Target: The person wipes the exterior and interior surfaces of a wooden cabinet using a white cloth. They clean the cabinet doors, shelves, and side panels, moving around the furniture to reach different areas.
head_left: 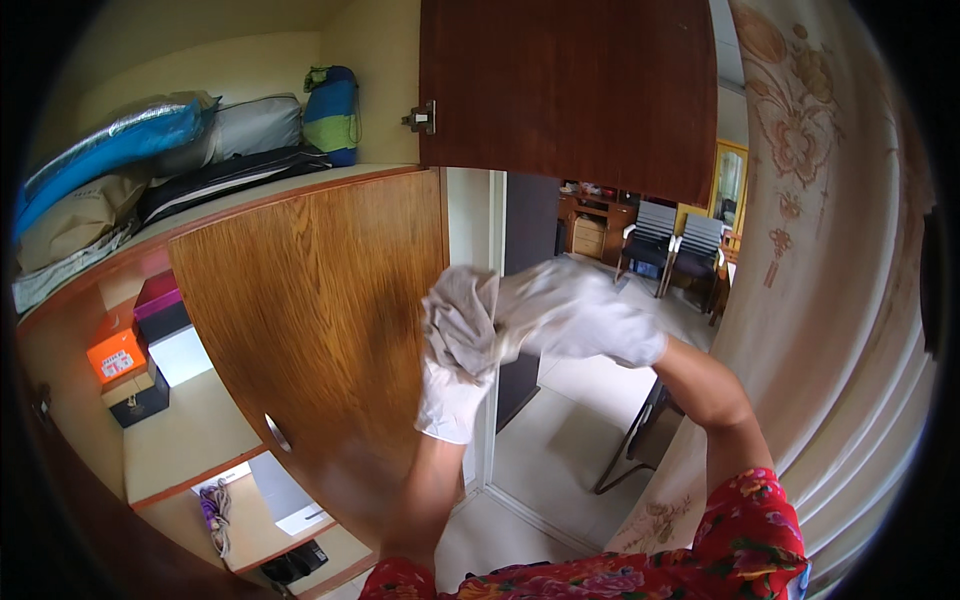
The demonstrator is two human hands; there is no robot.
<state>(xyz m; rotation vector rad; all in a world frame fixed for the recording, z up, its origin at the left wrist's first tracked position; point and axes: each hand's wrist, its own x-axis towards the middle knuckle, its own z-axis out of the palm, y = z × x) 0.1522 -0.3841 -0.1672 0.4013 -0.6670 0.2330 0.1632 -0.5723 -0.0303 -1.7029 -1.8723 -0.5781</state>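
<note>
Both hands wear whitish gloves and are raised before the open wooden cabinet. A crumpled grey-beige cloth (459, 319) covers the fingers of my left hand (454, 397), which grips it. My right hand (581, 315) is blurred by motion and reaches in from the right to the cloth's right side; its fingers cannot be made out. Behind the left hand stands the wood-grain lower cabinet door (322, 322), with a metal handle (277, 433). Above both hands is the dark brown upper door (562, 90), swung out on its hinge (421, 118).
Bags (255, 127) and a blue-green rolled item (331, 116) lie on the upper shelf. Lower shelves hold an orange shoebox (116, 351), other boxes and a bundled cord (216, 514). A patterned curtain (795, 225) hangs at right; chairs (649, 232) stand beyond the doorway.
</note>
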